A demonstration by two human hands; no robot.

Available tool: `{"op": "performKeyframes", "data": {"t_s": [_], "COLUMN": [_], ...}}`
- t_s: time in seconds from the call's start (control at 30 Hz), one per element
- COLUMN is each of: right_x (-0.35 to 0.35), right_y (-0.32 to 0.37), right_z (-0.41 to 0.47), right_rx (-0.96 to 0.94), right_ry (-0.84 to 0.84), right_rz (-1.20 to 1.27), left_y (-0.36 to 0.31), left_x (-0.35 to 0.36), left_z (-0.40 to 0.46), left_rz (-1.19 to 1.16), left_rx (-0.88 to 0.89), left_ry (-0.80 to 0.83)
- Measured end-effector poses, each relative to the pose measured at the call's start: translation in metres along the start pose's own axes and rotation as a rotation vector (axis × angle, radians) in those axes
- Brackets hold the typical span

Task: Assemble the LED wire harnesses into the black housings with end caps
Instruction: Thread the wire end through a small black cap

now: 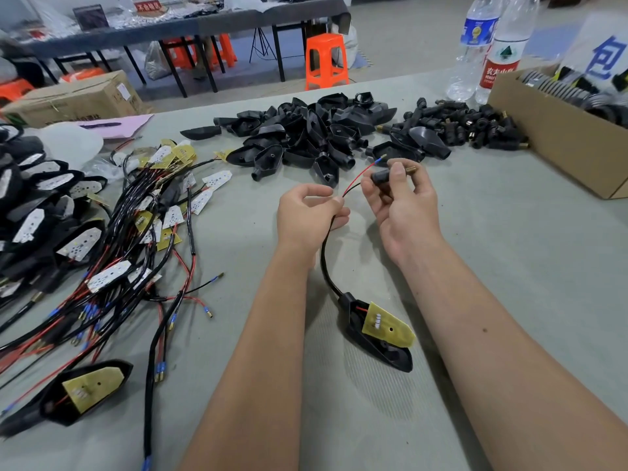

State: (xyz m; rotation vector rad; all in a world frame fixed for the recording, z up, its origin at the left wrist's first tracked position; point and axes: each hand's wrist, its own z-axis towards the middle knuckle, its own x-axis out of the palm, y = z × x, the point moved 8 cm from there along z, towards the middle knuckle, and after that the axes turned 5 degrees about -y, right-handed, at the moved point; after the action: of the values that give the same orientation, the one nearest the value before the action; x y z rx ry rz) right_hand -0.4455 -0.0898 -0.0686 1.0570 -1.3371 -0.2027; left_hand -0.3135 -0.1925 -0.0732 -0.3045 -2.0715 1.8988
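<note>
The left hand [307, 207] pinches the wire [356, 176], its bared ends slanting up-right toward the end cap [380, 176] gripped, seemingly bore-first, in the right hand [401, 205] just beside.

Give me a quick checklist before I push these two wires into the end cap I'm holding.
1. Left hand pinches the black cable just below the split: ok.
2. Right hand holds the end cap, brass tip pointing right: ok.
3. Red wire and black wire free and untangled: ok.
4. Wire ends lined up with the cap's opening: not ok, the red one passes above the cap.
5. Cap's bore clear: cannot tell.
6. Housing lies on the table with the LED board in it: ok.
</note>
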Motion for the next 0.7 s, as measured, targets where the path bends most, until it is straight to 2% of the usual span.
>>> {"op": "performKeyframes", "data": {"t_s": [0.2, 0.47, 0.57, 0.7], "right_x": [-0.002, 0.011, 0.014, 0.019], "right_y": [-0.001, -0.009, -0.010, -0.014], "right_z": [0.003, -0.006, -0.007, -0.009], "right_rx": [0.053, -0.030, -0.057, -0.039], "right_ry": [-0.019, 0.129, 0.157, 0.196], "right_rz": [0.073, -0.451, -0.528, -0.506], "left_y": [-0.002, -0.005, -0.008, -0.015], "left_x": [-0.001, 0.006, 0.008, 0.013], "left_z": [-0.001, -0.003, -0.004, -0.006], "left_rz": [-0.048, -0.054, -0.016, 0.011], "left_rx": [-0.017, 0.023, 0.031, 0.082], "left_ry": [0.010, 0.030, 0.025, 0.059]}}
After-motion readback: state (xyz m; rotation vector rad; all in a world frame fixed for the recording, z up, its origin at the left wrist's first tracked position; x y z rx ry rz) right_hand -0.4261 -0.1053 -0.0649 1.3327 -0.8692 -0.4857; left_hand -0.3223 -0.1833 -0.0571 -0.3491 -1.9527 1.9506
